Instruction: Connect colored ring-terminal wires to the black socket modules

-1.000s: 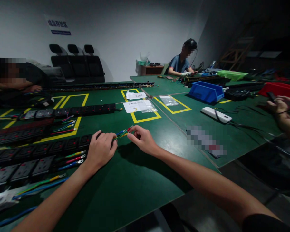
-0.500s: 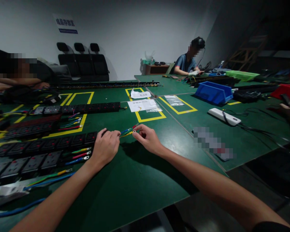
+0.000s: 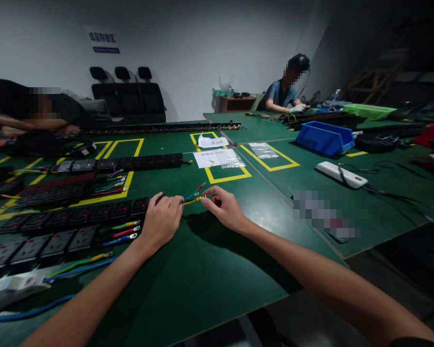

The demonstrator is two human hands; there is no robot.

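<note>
A black socket strip lies on the smooth, faintly glossy green table, ahead of the person and mostly to the left. It is a long, narrow bar of hard dark plastic, built from square, raised socket blocks in a single row, with small red marks on them. The left hand is closed over its right end, fingers bent downward; what lies under the palm is hidden. Thin, flexible insulated wires come out past those fingers. The right hand is narrow, thumb and forefinger tips pinching the end of a yellow-green wire; its tip is too small to make out clearly. Beside it, loose coloured wires fan upward, 1 ending in red

The strip's long axis runs left to right across the table, its right end slightly farther from the person, and its wired end points right. The pinched wire continues roughly along that line, spanning the gap between the 2 hands. Nearer the person lies a strip with larger sockets, roughly parallel, its 3 wires with shiny metal ring ends also pointing right. Beyond the hands, flat white paper overlaps a yellow taped rectangle
</note>
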